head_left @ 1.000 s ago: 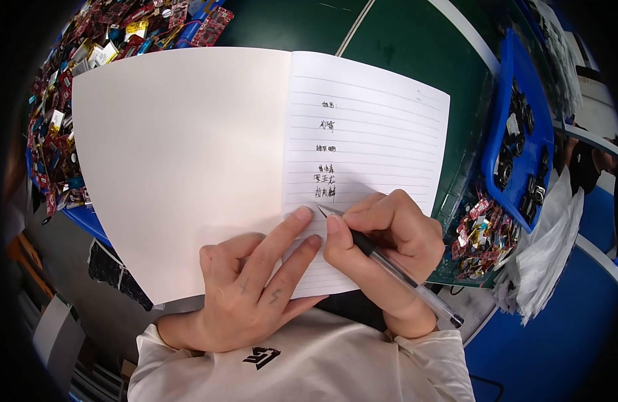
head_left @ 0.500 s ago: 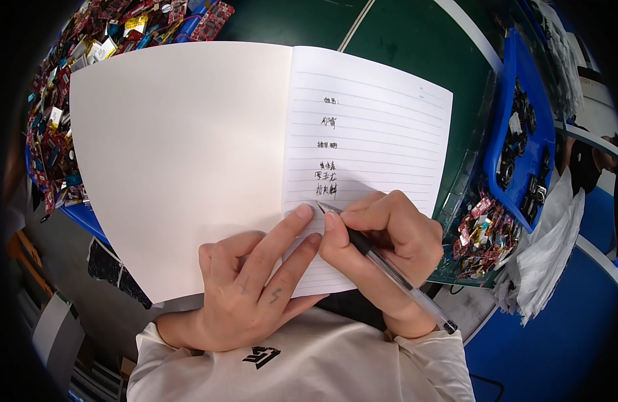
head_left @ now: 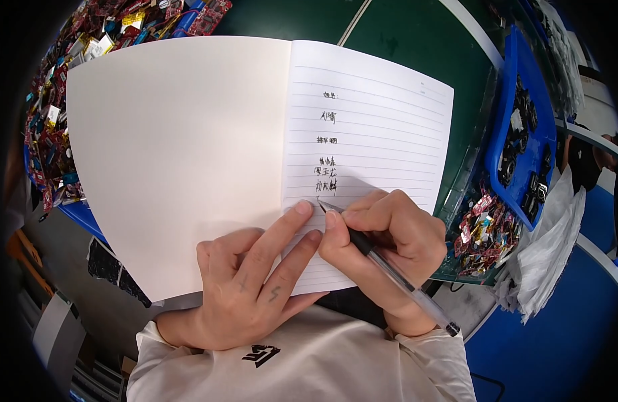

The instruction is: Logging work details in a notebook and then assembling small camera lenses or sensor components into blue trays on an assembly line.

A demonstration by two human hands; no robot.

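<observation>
An open notebook (head_left: 188,134) lies before me, its left page blank and its right page lined, with several short handwritten lines in black ink. My right hand (head_left: 389,244) grips a clear-barrelled pen (head_left: 406,287) with a black grip, its tip touching the lined page just under the lowest written line. Flat across the lower part of the notebook, near the fold, rests my left hand (head_left: 252,278). Its fingers are apart, and the index fingertip presses the page beside the pen tip.
A heap of red circuit boards and small parts (head_left: 54,120) fills a blue container at left. On the right, a blue tray (head_left: 500,157) holds black parts, with more small boards (head_left: 486,231) below it. White sheeting (head_left: 550,254) hangs beyond; another person (head_left: 583,161) shows at far right.
A small new pen stroke has appeared below the lowest written line. The notebook sits slightly higher in the picture; my left hand has hardly moved.
</observation>
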